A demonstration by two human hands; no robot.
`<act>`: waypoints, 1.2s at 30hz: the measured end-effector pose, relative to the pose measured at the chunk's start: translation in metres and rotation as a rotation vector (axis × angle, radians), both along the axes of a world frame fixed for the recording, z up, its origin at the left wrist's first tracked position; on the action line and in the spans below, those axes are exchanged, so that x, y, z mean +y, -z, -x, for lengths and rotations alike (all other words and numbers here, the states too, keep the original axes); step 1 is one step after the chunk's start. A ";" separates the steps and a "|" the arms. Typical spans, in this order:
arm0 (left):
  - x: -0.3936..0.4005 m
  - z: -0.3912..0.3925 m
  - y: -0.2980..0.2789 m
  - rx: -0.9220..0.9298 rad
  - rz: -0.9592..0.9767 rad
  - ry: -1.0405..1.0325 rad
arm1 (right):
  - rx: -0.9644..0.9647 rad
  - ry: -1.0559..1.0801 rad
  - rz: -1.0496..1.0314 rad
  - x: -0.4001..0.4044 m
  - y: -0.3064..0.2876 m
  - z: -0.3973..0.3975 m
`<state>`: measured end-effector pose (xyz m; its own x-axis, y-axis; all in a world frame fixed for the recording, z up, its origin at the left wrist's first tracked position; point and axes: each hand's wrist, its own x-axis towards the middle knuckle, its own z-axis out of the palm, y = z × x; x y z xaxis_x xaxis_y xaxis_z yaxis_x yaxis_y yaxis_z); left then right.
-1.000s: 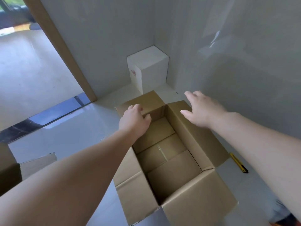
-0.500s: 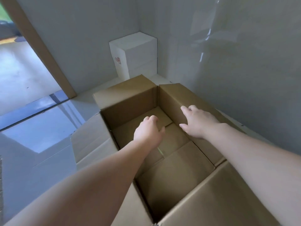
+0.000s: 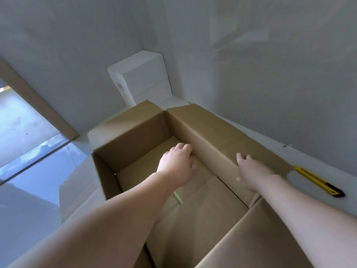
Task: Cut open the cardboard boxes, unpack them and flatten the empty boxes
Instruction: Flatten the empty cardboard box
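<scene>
An open brown cardboard box stands on the floor in a corner, with nothing inside but its folded bottom flaps. My left hand reaches down into it. Its fingers curl down onto the bottom flap right beside the right wall, and the fingertips are hidden. My right hand lies across the top edge of the right wall, thumb on the inner side and fingers fairly straight over the outer flap. A yellow utility knife lies on the floor to the right of the box.
A white box stands in the corner just behind the cardboard box. Grey walls close in behind and on the right. A brown door frame and glossy floor lie to the left. The box's left flap hangs outward.
The view has moved closer over the box. My left hand went deeper, to the bottom by the right wall. My right hand shifted from the inner wall up onto its top edge.
</scene>
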<state>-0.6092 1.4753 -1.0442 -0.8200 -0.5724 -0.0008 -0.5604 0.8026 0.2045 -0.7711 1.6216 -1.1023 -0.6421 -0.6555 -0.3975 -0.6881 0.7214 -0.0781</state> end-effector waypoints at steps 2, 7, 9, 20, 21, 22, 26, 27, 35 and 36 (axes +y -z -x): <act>-0.004 0.008 0.001 0.036 -0.007 0.007 | -0.005 0.048 0.042 -0.002 0.013 0.007; -0.025 0.000 0.022 0.004 0.020 0.043 | 0.035 0.031 0.140 -0.022 0.025 -0.001; -0.031 -0.002 0.025 -0.026 0.042 0.059 | 0.027 0.043 0.136 -0.023 0.024 -0.007; -0.036 0.033 -0.042 0.172 0.421 0.308 | 0.315 -0.015 0.253 -0.009 -0.105 -0.054; -0.036 0.038 -0.059 0.189 0.438 0.311 | 0.354 -0.031 0.267 -0.004 -0.123 -0.059; -0.034 0.043 -0.078 0.177 0.442 0.330 | 0.387 -0.048 0.286 0.000 -0.142 -0.063; -0.028 0.054 -0.147 0.118 0.518 0.366 | 0.577 -0.080 0.382 0.017 -0.215 -0.064; -0.029 0.054 -0.160 0.160 0.534 0.363 | 0.592 -0.047 0.434 0.022 -0.232 -0.060; -0.026 0.083 -0.279 0.595 0.634 0.359 | 0.528 0.594 0.446 0.079 -0.357 -0.024; -0.020 0.090 -0.293 0.622 0.654 0.383 | 0.570 0.586 0.472 0.083 -0.364 -0.027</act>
<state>-0.6995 1.4556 -0.7510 -0.6966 -0.0011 0.7174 -0.1815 0.9677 -0.1747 -0.7444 1.7047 -0.7387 -0.9363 -0.1793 0.3021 -0.2501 0.9441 -0.2146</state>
